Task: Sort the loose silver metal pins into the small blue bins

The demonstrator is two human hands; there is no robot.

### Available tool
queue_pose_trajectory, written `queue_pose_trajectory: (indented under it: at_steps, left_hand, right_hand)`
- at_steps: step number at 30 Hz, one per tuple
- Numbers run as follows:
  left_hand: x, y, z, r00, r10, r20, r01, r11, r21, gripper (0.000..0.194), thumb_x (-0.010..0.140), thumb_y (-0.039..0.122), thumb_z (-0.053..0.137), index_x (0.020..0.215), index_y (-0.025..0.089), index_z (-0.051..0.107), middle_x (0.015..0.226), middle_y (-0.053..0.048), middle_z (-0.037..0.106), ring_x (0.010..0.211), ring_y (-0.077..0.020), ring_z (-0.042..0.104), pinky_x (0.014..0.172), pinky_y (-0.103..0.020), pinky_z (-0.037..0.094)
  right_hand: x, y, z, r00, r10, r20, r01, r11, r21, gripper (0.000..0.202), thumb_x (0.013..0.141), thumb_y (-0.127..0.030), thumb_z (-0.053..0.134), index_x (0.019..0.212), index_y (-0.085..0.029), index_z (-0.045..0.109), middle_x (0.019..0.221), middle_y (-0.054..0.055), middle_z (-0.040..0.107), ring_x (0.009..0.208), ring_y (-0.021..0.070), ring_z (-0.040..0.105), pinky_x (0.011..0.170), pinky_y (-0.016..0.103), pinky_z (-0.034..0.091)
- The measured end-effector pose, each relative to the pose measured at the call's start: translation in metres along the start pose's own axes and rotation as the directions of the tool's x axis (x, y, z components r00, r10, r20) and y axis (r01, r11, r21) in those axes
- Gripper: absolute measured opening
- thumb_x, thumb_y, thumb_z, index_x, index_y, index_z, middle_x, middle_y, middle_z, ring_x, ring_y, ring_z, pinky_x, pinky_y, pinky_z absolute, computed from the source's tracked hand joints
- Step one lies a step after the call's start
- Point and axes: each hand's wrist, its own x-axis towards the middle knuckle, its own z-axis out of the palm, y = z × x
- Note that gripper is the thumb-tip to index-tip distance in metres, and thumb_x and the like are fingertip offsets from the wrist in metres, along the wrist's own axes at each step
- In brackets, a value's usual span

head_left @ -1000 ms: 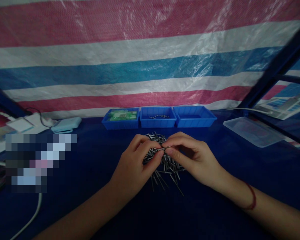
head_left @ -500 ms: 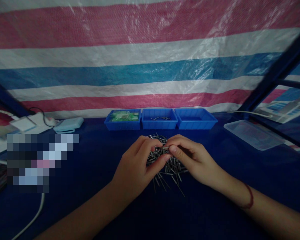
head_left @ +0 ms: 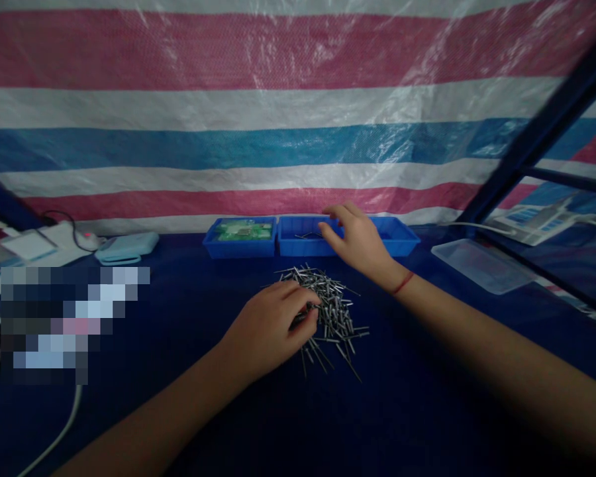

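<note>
Right hand (head_left: pixel 355 238), its grasp apart, has moved forward to the middle tray (head_left: pixel 298 247); left hand (head_left: pixel 273 318) curls narrowly, its hold unclear, at metal pins (head_left: pixel 334 306), heaped on the tabletop (head_left: pixel 183 298) perhaps for easy reach.

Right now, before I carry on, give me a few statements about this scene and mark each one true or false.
1. The left hand is at the pile of thin metal pins. True.
2. The right hand is at that pile too. False: it is over the row of blue trays, thumb and forefinger apart.
3. The green contents are in the right-hand tray. False: they are in the left-hand tray.
4. The translucent plastic piece lies to the right of the trays. True.
5. The red band is on the left wrist. False: it is on the right wrist.
</note>
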Motion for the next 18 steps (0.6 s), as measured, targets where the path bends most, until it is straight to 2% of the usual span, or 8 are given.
queue_pose_trajectory:
  at_steps: [3,5,8,12,18]
  left_hand:
    - [0.001,0.002,0.001,0.996,0.061,0.065,-0.065,0.997,0.05,0.014,0.084,0.014,0.047,0.086,0.018,0.06,0.081,-0.002,0.058,0.079,-0.0167,0.054,0.075,-0.033,0.044]
    - [0.001,0.002,0.001,0.995,0.038,0.093,-0.045,0.996,0.08,0.013,0.081,0.012,0.048,0.08,0.018,0.059,0.08,-0.002,0.057,0.079,-0.0174,0.053,0.075,-0.034,0.044]
    - [0.001,0.001,-0.002,0.993,-0.015,0.118,0.002,0.994,0.106,0.012,0.078,0.012,0.049,0.077,0.018,0.059,0.083,-0.003,0.055,0.08,-0.0185,0.053,0.074,-0.034,0.044]
    - [0.0,-0.001,-0.004,0.984,-0.024,0.177,0.001,0.992,0.126,0.01,0.078,0.016,0.052,0.081,0.019,0.062,0.092,-0.005,0.053,0.082,-0.0188,0.053,0.075,-0.035,0.045]
    - [0.001,0.0,-0.002,0.98,-0.024,0.196,-0.018,0.978,0.21,0.01,0.082,0.024,0.054,0.083,0.021,0.064,0.094,-0.005,0.053,0.085,-0.0207,0.053,0.074,-0.037,0.045]
  right_hand:
    - [-0.022,-0.009,-0.016,0.999,-0.014,0.043,0.012,0.998,0.06,0.025,0.084,-0.022,0.05,0.104,-0.011,0.06,0.096,0.012,0.062,0.083,0.0211,0.058,0.078,0.037,0.047]
    - [-0.038,-0.013,-0.029,0.995,-0.006,0.099,-0.006,0.993,0.121,0.023,0.083,-0.021,0.051,0.102,-0.012,0.06,0.095,0.01,0.062,0.08,0.0193,0.059,0.075,0.036,0.048]
    - [-0.058,-0.013,-0.04,0.987,0.071,0.147,-0.099,0.976,0.192,0.019,0.083,-0.021,0.052,0.099,-0.016,0.06,0.093,0.008,0.063,0.075,0.0174,0.059,0.068,0.033,0.048]
    - [-0.07,-0.009,-0.038,0.97,0.138,0.198,-0.185,0.951,0.246,0.019,0.083,-0.021,0.052,0.099,-0.017,0.06,0.09,0.007,0.065,0.068,0.0158,0.06,0.065,0.033,0.048]
    - [-0.072,-0.013,-0.038,0.966,0.024,0.257,-0.101,0.951,0.291,0.02,0.084,-0.02,0.05,0.1,-0.015,0.06,0.096,0.007,0.063,0.07,0.0139,0.059,0.067,0.031,0.048]
